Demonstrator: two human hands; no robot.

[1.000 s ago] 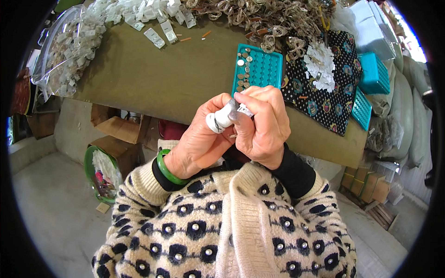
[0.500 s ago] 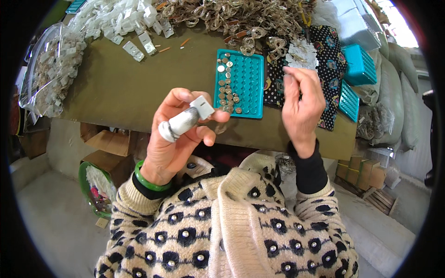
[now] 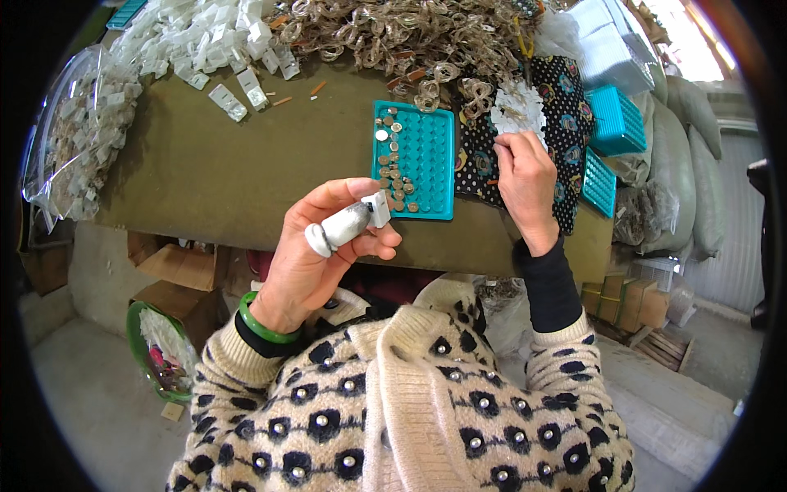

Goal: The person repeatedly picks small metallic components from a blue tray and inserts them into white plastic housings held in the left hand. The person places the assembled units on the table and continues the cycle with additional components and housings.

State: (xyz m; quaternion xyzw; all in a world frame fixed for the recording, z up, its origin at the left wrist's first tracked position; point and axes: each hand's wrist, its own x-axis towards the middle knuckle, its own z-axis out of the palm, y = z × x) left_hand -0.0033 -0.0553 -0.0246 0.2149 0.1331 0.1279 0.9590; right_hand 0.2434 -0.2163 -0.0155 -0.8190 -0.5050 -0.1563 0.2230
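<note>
Presently, the left hand [image 3: 324, 225] is closed around a small white piece [image 3: 378, 210], which it pinches between its digits, above the near edge of the table [image 3: 229, 164]. One digit of this hand wears a white wrapping [image 3: 340, 228] with a greyish tip, and this tip lies against the piece. The right hand [image 3: 527, 176] is at the right, with its fingers bent and gathered together, at the near edge of a heap of white scraps [image 3: 518, 107]. Whether these fingers have hold of something, I cannot tell, because the tips are too small to see well.

The scraps lie upon a black dotted cloth [image 3: 572, 135]. Between the two hands, and a little farther, stands a teal tray [image 3: 430, 156]; round metallic discs [image 3: 395, 174] are gathered along its left side. At the far left there is a pile of whitish plastic pieces [image 3: 205, 37], next to a clear bag [image 3: 82, 135] filled with similar small pieces. Tangled brownish loops [image 3: 369, 33] cover the far middle.
</note>
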